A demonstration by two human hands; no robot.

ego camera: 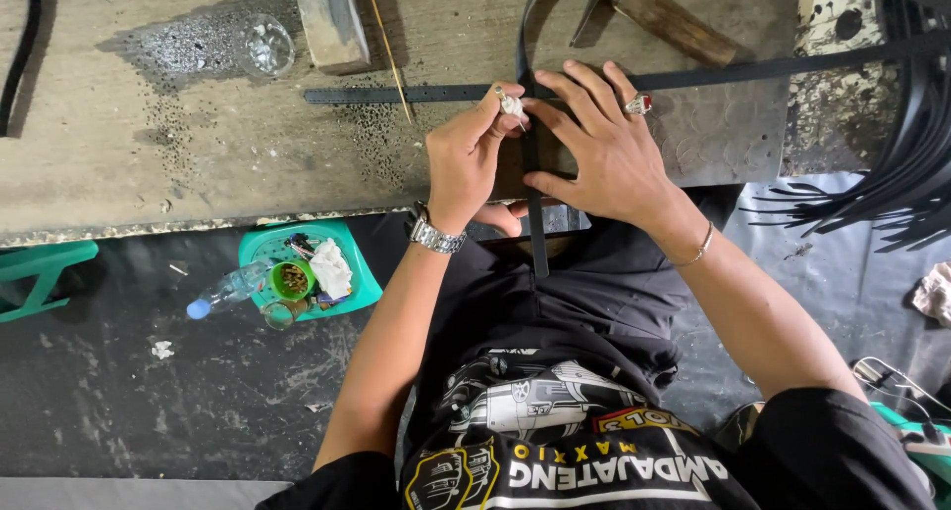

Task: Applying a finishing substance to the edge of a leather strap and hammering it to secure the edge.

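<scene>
My left hand (474, 158) and my right hand (599, 144) rest together at the front edge of a worn wooden workbench (198, 144). Both press on a narrow black strap (536, 228) that runs from the bench top down over the edge toward my lap. The left fingers pinch the strap near a ring; the right hand's fingers spread flat beside and over it. A second long black strap (396, 94) with punched holes lies crosswise on the bench behind my hands. A wristwatch is on my left wrist, a bracelet on my right.
A hammer with wooden handle (674, 20) lies at the back right. A clear glass (265, 47), a metal block (332, 20) and a thin stick (388, 50) are at the back left. Black straps (892, 173) pile at right. A green stool (307, 272) holds small items and a bottle.
</scene>
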